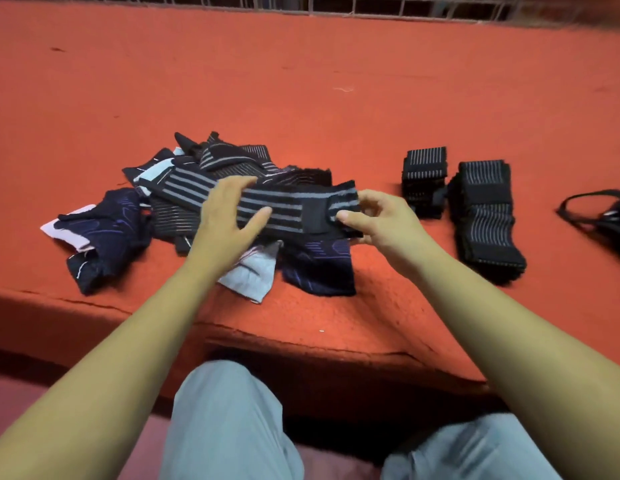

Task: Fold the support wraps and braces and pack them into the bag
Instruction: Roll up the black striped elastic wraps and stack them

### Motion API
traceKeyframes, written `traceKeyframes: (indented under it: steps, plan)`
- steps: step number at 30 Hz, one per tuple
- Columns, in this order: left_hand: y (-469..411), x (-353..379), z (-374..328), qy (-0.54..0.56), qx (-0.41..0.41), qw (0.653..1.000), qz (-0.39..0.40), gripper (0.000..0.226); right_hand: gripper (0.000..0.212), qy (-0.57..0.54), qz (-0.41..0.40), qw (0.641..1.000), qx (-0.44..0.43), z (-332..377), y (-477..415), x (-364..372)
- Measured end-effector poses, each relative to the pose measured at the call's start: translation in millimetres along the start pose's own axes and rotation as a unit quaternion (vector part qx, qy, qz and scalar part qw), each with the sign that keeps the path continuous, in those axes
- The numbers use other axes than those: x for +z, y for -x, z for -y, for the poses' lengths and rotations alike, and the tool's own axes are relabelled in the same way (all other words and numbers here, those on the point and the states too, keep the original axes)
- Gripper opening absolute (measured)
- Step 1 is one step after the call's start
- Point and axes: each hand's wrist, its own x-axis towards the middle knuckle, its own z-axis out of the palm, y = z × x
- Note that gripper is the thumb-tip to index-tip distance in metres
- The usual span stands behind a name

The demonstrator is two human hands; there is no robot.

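Note:
A long black wrap with grey stripes (294, 206) stretches between my hands above a loose pile of wraps and braces (111, 233). My left hand (225, 216) holds the wrap near its middle, thumb on top and fingers round its far edge. My right hand (374, 220) pinches the wrap's right end by the black fastening patch. Two folded stacks lie to the right: a small one (424, 178) and a longer one (487, 216). The black bag (610, 213) shows partly at the right edge.
Everything lies on an orange-red carpeted ledge (301, 81) whose cracked front edge runs just before my knees. A metal grille (370, 5) lines the far side. My legs in light trousers (225, 424) are below the ledge.

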Motion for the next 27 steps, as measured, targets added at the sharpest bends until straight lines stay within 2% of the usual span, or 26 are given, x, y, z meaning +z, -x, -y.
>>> traceKeyframes:
  steps: [4,7,8,11,13,15,18,21,23,27]
  plan:
    - [-18,4,-46,0.094,0.009,0.983,0.156,0.059,0.020,0.013,0.030,0.998,-0.052,18,12,-15]
    - [-24,6,-66,0.130,-0.014,0.965,0.227,0.027,0.024,-0.012,0.029,0.997,-0.077,27,17,-34]
    - [-25,6,-72,0.139,-0.020,0.961,0.237,0.024,0.023,-0.024,0.020,0.997,-0.076,28,18,-41]
    - [-28,6,-90,0.173,-0.012,0.949,0.263,0.033,0.022,-0.046,-0.052,0.996,-0.061,30,20,-57]
    - [-31,8,-107,0.192,-0.013,0.943,0.271,0.030,0.024,-0.008,-0.104,0.992,-0.067,29,21,-65]
    - [-33,11,-122,0.231,-0.028,0.934,0.269,0.026,0.018,0.049,-0.122,0.988,-0.081,31,22,-68]
    - [-37,18,-136,0.316,-0.073,0.909,0.262,0.023,0.013,0.136,-0.105,0.978,-0.116,40,26,-68]
    - [-39,24,-138,0.397,-0.116,0.873,0.258,0.019,0.026,0.218,-0.039,0.967,-0.126,46,30,-64]
    - [-37,28,-140,0.422,-0.126,0.858,0.264,0.027,0.038,0.271,-0.031,0.953,-0.130,41,29,-65]
    - [-30,33,-138,0.442,-0.119,0.846,0.274,0.023,0.033,0.305,-0.040,0.946,-0.106,41,34,-64]
